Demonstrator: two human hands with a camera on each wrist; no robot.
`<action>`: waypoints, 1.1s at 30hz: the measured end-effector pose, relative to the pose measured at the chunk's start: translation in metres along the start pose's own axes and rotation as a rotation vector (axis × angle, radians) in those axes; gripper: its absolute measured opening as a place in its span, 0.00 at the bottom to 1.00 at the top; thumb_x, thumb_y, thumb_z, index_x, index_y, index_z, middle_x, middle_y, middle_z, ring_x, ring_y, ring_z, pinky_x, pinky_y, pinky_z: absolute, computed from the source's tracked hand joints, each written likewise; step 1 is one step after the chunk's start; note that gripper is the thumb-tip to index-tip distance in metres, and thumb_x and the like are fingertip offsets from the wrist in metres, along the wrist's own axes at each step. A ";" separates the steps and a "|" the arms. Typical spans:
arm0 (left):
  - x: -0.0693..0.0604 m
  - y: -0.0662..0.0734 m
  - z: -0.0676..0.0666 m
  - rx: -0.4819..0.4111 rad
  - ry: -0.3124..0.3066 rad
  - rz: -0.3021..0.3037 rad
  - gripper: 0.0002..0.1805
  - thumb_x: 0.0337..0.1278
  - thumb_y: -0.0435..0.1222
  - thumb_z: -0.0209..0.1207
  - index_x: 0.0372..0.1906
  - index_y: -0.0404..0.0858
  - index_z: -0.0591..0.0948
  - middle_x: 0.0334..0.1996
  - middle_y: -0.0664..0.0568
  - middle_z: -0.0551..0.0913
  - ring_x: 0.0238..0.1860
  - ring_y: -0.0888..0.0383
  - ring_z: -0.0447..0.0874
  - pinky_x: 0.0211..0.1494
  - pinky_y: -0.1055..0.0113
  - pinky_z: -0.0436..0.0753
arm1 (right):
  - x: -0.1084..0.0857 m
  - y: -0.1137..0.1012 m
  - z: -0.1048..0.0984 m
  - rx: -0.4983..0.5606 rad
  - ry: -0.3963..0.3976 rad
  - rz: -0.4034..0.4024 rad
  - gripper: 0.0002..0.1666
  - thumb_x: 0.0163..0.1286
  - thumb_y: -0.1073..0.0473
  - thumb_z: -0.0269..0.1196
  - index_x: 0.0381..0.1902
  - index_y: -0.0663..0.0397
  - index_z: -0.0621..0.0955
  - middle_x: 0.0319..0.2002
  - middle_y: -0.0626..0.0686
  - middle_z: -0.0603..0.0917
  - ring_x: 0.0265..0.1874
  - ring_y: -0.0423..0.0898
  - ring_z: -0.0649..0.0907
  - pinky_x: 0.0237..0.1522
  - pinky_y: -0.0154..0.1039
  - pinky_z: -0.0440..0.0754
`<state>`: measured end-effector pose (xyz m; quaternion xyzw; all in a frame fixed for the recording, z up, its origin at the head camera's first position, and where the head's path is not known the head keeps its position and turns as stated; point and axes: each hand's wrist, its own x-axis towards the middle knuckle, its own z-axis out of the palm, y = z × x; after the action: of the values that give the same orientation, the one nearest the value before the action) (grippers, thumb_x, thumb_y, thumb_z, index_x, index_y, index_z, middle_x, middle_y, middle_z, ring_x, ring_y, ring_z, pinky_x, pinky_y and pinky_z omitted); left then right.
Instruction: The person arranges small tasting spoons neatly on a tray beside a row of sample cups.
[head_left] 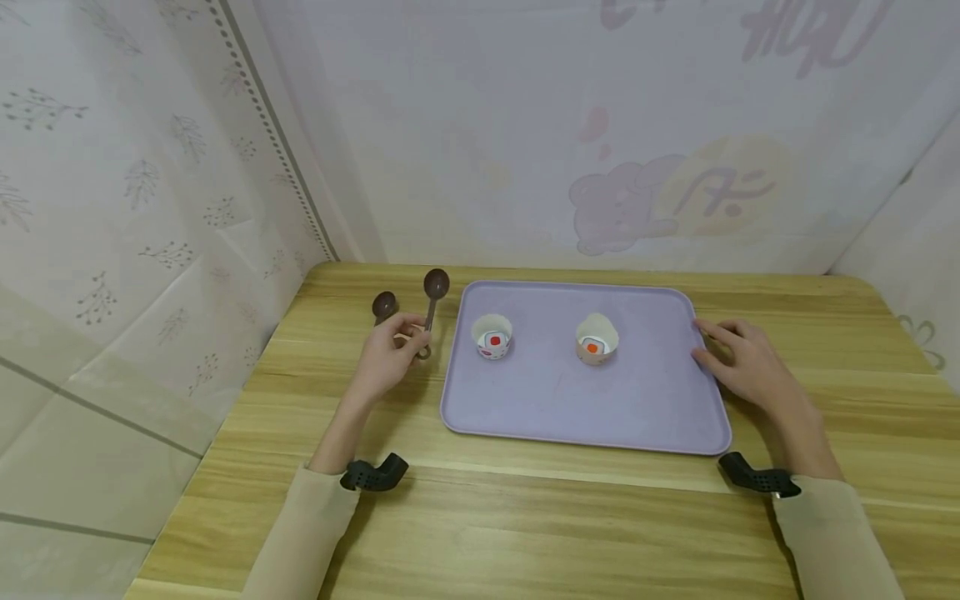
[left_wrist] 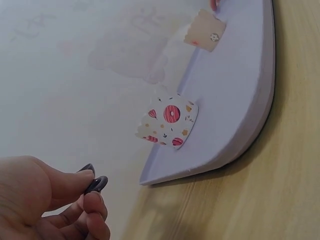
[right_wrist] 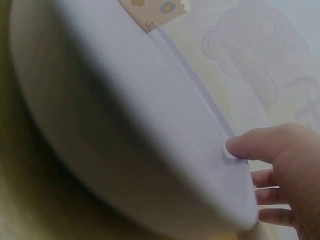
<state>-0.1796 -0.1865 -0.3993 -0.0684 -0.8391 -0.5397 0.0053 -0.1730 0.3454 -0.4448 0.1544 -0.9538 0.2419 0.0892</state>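
Note:
My left hand [head_left: 390, 352] pinches the thin handle of a brown measuring spoon [head_left: 437, 285], beside the tray's left edge. A second brown spoon [head_left: 384, 303] is just behind that hand, its handle partly hidden by the fingers. The right hand [head_left: 742, 358] grips the right rim of a lilac tray [head_left: 540, 408]; in the right wrist view its thumb [right_wrist: 250, 144] lies on the rim. On the tray stand two paper baking cups, a white patterned one [left_wrist: 167, 122] at left and a beige one [head_left: 596, 354] near the middle. Red and orange spots show inside them.
The tray lies on a wooden table [head_left: 525, 525]. Printed curtains [head_left: 480, 150] hang behind it and at the left side. Black wrist bands with camera mounts [head_left: 373, 473] sit on both wrists.

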 end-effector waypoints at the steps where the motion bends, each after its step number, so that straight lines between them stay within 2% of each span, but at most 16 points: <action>1: 0.000 0.001 0.000 0.000 -0.002 0.002 0.14 0.71 0.31 0.59 0.56 0.29 0.78 0.37 0.41 0.79 0.31 0.35 0.81 0.31 0.59 0.84 | 0.000 0.000 0.000 0.001 -0.001 0.002 0.31 0.73 0.55 0.64 0.68 0.65 0.74 0.53 0.72 0.74 0.51 0.70 0.71 0.50 0.66 0.67; 11: -0.003 0.010 0.002 -0.002 0.011 0.009 0.14 0.71 0.31 0.59 0.56 0.29 0.79 0.38 0.41 0.79 0.30 0.40 0.81 0.32 0.60 0.84 | 0.000 0.000 0.001 -0.011 0.003 -0.005 0.31 0.72 0.55 0.65 0.67 0.66 0.74 0.52 0.72 0.75 0.50 0.69 0.72 0.50 0.66 0.68; 18: -0.004 0.017 0.004 -0.020 0.005 0.022 0.14 0.71 0.32 0.59 0.56 0.30 0.79 0.39 0.39 0.79 0.31 0.36 0.81 0.32 0.63 0.84 | 0.000 -0.002 0.001 -0.002 0.013 -0.012 0.30 0.72 0.56 0.65 0.67 0.67 0.74 0.52 0.72 0.75 0.50 0.70 0.72 0.49 0.66 0.68; 25: -0.004 0.021 0.006 -0.033 0.007 0.017 0.14 0.71 0.32 0.60 0.56 0.30 0.79 0.39 0.38 0.79 0.30 0.41 0.81 0.33 0.62 0.85 | 0.000 -0.003 0.001 -0.003 0.005 0.002 0.30 0.73 0.56 0.64 0.67 0.66 0.74 0.53 0.72 0.74 0.50 0.70 0.71 0.50 0.67 0.67; 33: -0.006 0.025 0.008 -0.020 0.016 0.018 0.14 0.71 0.33 0.60 0.56 0.32 0.79 0.38 0.40 0.80 0.30 0.35 0.81 0.32 0.60 0.84 | 0.001 -0.003 0.001 -0.009 0.011 -0.007 0.30 0.72 0.56 0.64 0.67 0.67 0.74 0.52 0.72 0.75 0.50 0.69 0.72 0.50 0.66 0.68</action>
<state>-0.1699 -0.1697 -0.3803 -0.0716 -0.8328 -0.5487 0.0161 -0.1726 0.3422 -0.4443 0.1561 -0.9538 0.2381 0.0958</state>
